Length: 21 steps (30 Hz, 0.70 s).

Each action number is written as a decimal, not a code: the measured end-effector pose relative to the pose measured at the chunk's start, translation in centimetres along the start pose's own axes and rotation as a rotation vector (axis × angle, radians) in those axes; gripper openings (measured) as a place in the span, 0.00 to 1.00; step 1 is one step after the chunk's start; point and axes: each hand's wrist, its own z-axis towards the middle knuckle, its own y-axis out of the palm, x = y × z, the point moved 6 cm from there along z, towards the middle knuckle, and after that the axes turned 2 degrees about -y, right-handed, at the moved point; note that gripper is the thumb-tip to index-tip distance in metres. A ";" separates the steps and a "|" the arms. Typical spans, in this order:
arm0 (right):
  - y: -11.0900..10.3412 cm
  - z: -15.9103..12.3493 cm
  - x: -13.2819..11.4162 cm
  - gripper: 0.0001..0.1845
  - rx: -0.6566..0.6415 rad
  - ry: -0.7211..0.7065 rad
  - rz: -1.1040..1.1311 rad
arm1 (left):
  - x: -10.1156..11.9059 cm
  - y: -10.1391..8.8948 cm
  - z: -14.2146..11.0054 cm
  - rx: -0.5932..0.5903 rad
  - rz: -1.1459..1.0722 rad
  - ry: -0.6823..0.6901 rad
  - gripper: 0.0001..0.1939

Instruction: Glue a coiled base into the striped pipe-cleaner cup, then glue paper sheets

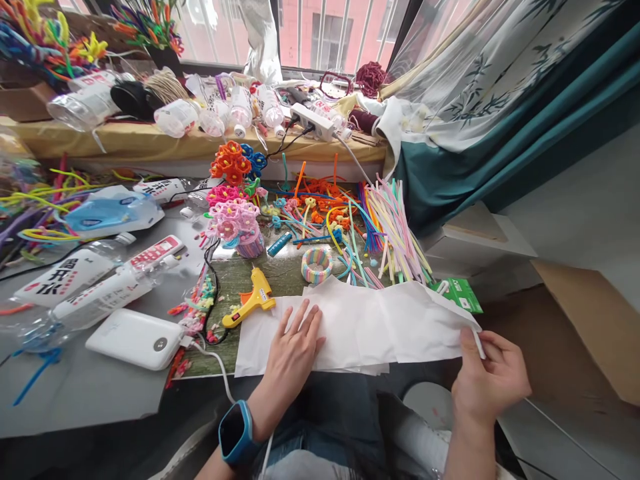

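A long strip of white tissue paper (355, 327) lies across the front of the table, its right end lifted past the edge. Flat on its left part rests my left hand (294, 340), fingers stretched out, a blue smartwatch (235, 432) on the wrist. My right hand (487, 367) pinches the paper's right end between thumb and fingers, where a folded edge shows. Just left of the paper is a yellow glue gun (254, 299). Behind the paper stand a striped pastel ring (317, 265) and a pot of pipe-cleaner flowers (235, 220).
A white power bank (136, 339) with a cable lies at left, near several plastic bottles (103, 293) and a blue tissue pack (114, 212). Bundled pipe cleaners (395, 233) spread at the back right. A green packet (457, 295) sits by the right edge. Cardboard boxes (590, 327) stand beyond.
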 end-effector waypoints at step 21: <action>-0.1 -0.4 0.8 0.22 -0.018 0.015 0.021 | 0.5 -0.9 -2.5 0.026 -0.007 0.081 0.18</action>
